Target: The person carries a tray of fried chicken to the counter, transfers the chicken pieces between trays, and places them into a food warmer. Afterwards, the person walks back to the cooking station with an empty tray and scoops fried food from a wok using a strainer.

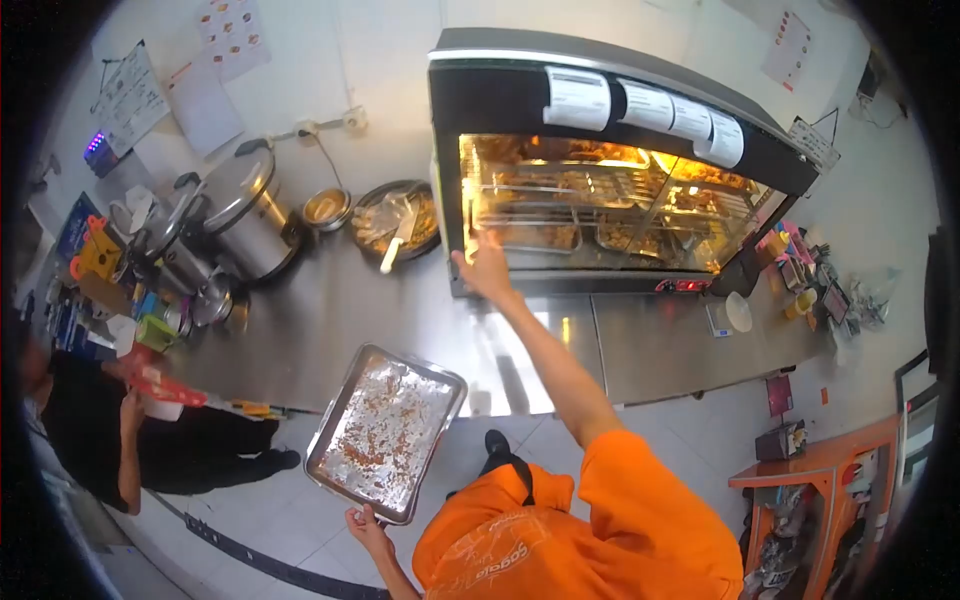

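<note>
My left hand (370, 528) grips the lower edge of a metal tray (385, 430), which is tilted and held over the floor beside the counter. Brown crumbs and residue are scattered on the tray's surface. My right hand (485, 268) reaches to the lower left of the glass front of a lit food warmer (690, 215), with its fingers at least partly apart and nothing visible in them. Behind the glass, trays of food (540, 236) stand on wire racks.
On the steel counter (340, 300) stand a pan of food with a white-handled utensil (395, 245), a small bowl (326, 208) and large metal pots (245, 215). A co-worker in black (80, 420) stands at the left. An orange shelf (830, 470) is at the right.
</note>
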Tool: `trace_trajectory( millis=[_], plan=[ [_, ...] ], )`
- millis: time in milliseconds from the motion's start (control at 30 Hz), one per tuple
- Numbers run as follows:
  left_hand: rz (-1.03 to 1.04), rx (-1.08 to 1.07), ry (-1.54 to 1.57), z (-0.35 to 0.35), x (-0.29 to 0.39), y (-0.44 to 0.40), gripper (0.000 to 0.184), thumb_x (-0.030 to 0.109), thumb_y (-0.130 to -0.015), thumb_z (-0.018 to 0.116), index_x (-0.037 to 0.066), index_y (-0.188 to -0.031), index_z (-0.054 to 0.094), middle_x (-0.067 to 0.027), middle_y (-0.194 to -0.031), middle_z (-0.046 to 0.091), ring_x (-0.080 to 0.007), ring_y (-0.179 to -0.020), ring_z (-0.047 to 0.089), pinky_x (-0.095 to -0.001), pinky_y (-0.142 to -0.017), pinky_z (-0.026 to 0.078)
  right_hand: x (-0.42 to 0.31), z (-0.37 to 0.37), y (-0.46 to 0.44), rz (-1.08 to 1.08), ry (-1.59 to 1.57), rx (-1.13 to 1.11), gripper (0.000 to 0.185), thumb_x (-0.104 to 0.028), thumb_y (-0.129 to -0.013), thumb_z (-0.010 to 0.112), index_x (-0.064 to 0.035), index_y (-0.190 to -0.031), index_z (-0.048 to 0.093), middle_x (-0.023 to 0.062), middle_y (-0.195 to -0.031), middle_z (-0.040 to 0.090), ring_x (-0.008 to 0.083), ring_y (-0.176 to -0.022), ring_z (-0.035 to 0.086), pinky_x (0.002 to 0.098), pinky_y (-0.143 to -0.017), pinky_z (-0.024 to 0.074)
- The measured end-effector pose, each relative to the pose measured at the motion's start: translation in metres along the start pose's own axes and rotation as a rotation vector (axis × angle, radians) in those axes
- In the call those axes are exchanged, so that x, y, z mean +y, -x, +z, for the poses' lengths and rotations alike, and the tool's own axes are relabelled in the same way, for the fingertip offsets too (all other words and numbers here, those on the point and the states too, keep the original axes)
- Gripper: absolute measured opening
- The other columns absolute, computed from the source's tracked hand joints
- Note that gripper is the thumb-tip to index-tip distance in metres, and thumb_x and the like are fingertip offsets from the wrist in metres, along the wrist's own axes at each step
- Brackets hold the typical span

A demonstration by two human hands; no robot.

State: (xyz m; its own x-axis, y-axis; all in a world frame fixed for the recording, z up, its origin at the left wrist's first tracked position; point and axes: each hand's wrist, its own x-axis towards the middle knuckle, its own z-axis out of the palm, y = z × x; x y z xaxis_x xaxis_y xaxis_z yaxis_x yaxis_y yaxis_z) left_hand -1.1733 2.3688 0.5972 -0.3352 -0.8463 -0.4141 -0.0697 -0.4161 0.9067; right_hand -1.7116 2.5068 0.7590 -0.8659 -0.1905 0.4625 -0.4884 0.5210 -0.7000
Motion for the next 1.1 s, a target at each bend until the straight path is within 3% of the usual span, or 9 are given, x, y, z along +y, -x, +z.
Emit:
trace_trajectory(
  millis=[67,233,333,467,567,633,700,933,1100],
  plan=[
    [-0.006,0.017,0.007,-0.026,-0.006,-0.002,0.028,0.016,-0.091,0.067,0.015,-0.107,0.045,0.0037,-0.075,0.046,-0.0084,-0.068,0.048,-0.0267,-0.052,0.044,0.001,0.003,0.011,-0.080,0.081,0.062,0.053,-0.026,-0.081,0.073,0.0041,-0.121,0.054,0.0201,-0.103,0.065,0.0280,-0.087,0.067,0.0394,-0.078,0.0521],
    [-0.018,0.082,0.028,-0.066,-0.034,0.008,0.027,0.015,-0.092,0.065,0.013,-0.108,0.043,-0.0025,-0.090,0.053,-0.0153,-0.080,0.054,-0.0343,-0.060,0.050,-0.017,0.017,0.071,0.603,-0.759,-0.105,0.035,-0.030,-0.095,0.060,0.0022,-0.109,0.060,0.0149,-0.092,0.067,0.0176,-0.070,0.067,0.0319,-0.057,0.0537],
    [-0.009,0.182,0.011,-0.093,-0.050,0.024,0.030,0.014,-0.091,0.066,0.010,-0.110,0.043,-0.0041,-0.091,0.053,-0.0180,-0.082,0.055,-0.0378,-0.065,0.051,-0.098,0.017,0.090,0.519,-0.729,-0.276,0.036,-0.032,-0.098,0.055,-0.0006,-0.081,0.063,0.0054,-0.055,0.058,0.0126,-0.039,0.052,0.0279,-0.037,0.0393],
    [0.009,0.458,0.052,-0.109,-0.060,0.047,0.032,0.014,-0.090,0.067,0.006,-0.110,0.045,-0.0003,-0.076,0.039,-0.0124,-0.072,0.043,-0.0275,-0.059,0.035,-0.176,0.049,0.041,-0.430,-0.308,0.249,0.047,-0.019,-0.089,0.068,-0.0034,-0.049,0.050,0.0011,-0.040,0.045,0.0113,-0.034,0.038,0.0277,-0.036,0.0285],
    [0.112,0.566,-0.332,-0.146,-0.088,0.057,0.032,0.018,-0.091,0.066,0.006,-0.111,0.044,-0.0031,-0.078,0.043,-0.0141,-0.076,0.045,-0.0304,-0.060,0.037,-0.169,0.106,0.014,-0.472,0.002,0.137,0.015,-0.018,-0.082,0.071,-0.0042,-0.079,0.066,0.0104,-0.066,0.064,0.0200,-0.054,0.059,0.0328,-0.050,0.0436],
    [-0.022,0.668,-0.305,-0.150,-0.082,0.067,0.031,0.019,-0.092,0.066,0.006,-0.110,0.044,-0.0034,-0.079,0.043,-0.0145,-0.077,0.046,-0.0309,-0.060,0.038,-0.169,0.140,0.022,-0.308,0.770,0.118,0.035,-0.015,-0.081,0.070,-0.0046,-0.113,0.060,0.0167,-0.101,0.065,0.0280,-0.094,0.062,0.0386,-0.085,0.0492],
    [-0.115,0.745,-0.259,-0.155,-0.078,0.067,0.031,0.020,-0.092,0.065,0.007,-0.110,0.044,-0.0038,-0.079,0.044,-0.0148,-0.077,0.046,-0.0313,-0.060,0.038,-0.139,0.177,0.044,-0.192,0.612,-0.466,0.061,-0.016,-0.082,0.065,-0.0066,-0.137,0.042,0.0185,-0.130,0.052,0.0376,-0.123,0.047,0.0454,-0.108,0.0346],
    [-0.218,0.805,-0.211,-0.204,-0.081,0.074,0.030,0.023,-0.092,0.065,0.007,-0.108,0.044,-0.0049,-0.082,0.046,-0.0160,-0.080,0.048,-0.0328,-0.061,0.040,-0.116,0.125,0.278,-0.090,0.164,-0.861,0.030,-0.035,-0.089,0.058,-0.0099,-0.094,0.072,0.0167,-0.072,0.066,0.0386,-0.072,0.063,0.0514,-0.070,0.0498],
    [-0.237,0.813,-0.217,-0.280,-0.102,0.085,0.030,0.025,-0.093,0.064,0.007,-0.107,0.044,-0.0057,-0.083,0.048,-0.0168,-0.081,0.049,-0.0339,-0.061,0.041,-0.138,0.097,0.369,-0.040,0.082,-0.726,0.030,-0.039,-0.089,0.059,-0.0121,-0.093,0.072,0.0129,-0.071,0.067,0.0375,-0.073,0.065,0.0492,-0.070,0.0505]
  ],
)
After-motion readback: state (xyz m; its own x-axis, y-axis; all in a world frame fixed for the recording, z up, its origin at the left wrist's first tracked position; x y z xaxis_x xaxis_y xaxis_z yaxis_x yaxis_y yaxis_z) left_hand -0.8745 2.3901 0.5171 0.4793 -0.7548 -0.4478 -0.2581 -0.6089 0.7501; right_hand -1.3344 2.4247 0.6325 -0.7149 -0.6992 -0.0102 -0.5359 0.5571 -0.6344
